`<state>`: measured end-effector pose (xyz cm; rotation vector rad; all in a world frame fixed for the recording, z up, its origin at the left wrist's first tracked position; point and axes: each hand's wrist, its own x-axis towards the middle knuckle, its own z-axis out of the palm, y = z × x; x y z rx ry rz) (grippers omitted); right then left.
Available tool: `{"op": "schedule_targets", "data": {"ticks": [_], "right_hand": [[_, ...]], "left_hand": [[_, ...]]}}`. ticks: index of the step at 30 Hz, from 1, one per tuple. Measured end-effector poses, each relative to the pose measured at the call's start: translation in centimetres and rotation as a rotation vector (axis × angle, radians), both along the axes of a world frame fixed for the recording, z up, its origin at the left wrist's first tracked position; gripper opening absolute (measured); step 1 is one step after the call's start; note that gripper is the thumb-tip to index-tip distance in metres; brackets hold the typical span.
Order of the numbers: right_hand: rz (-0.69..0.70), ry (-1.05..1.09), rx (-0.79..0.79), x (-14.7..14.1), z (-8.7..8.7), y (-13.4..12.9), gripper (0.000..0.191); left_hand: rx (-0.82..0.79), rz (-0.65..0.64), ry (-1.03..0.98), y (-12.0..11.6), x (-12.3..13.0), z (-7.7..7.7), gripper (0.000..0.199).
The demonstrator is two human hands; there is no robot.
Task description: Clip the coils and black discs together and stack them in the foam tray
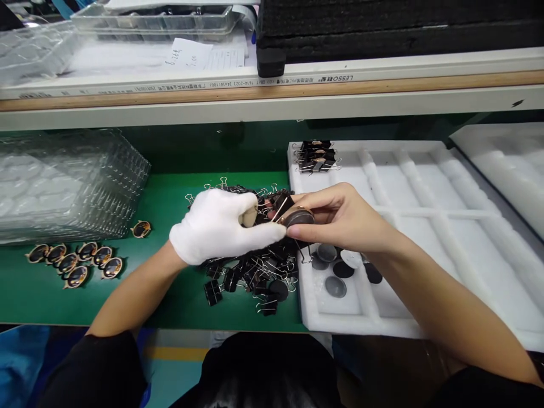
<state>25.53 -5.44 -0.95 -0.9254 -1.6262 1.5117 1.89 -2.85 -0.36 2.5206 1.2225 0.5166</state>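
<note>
My left hand [223, 226], in a white glove, is closed with its thumb against a black binder clip [282, 205]. My bare right hand [340, 218] pinches a round dark disc-like piece [300, 218] with a gold-coloured edge, right beside that clip. Both hands meet over a heap of black binder clips [255, 272] with wire handles. Where exactly the clip grips the round piece is hidden by my fingers. Below my right hand, loose round discs [335, 287], black and grey, lie in the white foam tray [329, 322].
Gold-rimmed round pieces [77, 276] lie on the green table [161, 306] at left, before stacked clear plastic trays [72, 187]. Clipped pieces [317, 157] stand in the foam tray's far left corner. A shelf edge [212, 116] crosses above the table.
</note>
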Motion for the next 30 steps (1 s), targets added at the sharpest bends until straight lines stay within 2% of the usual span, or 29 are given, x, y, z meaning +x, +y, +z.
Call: {"op": "schedule_targets", "data": {"ticks": [3, 6, 10, 13, 19, 24, 30], "right_hand": [[0.039, 0.028, 0.010, 0.2, -0.1, 0.1, 0.014], [0.060, 0.014, 0.083, 0.5, 0.2, 0.2, 0.012], [-0.099, -0.205, 0.215, 1.8, 1.2, 0.7, 0.013], [-0.152, -0.356, 0.258, 3.1, 1.8, 1.4, 0.018], [-0.005, -0.410, 0.191, 4.0, 1.8, 2.0, 0.016], [0.121, -0.452, 0.200, 3.8, 2.1, 1.7, 0.014], [0.197, -0.514, 0.271, 3.9, 2.1, 1.7, 0.020]], "left_hand": [[0.127, -0.070, -0.111, -0.2, 0.5, -0.6, 0.048], [0.221, -0.085, -0.232, -0.1, 0.9, -0.9, 0.050], [0.047, -0.052, -0.245, 0.2, 0.8, -0.6, 0.047], [-0.088, -0.105, -0.203, 0.2, 0.6, -0.5, 0.048], [-0.044, -0.255, -0.172, -0.2, 1.1, -1.5, 0.050], [-0.114, -0.353, -0.159, -0.4, 1.2, -2.1, 0.051], [-0.187, -0.362, -0.130, -0.5, 1.4, -2.1, 0.052]]}}
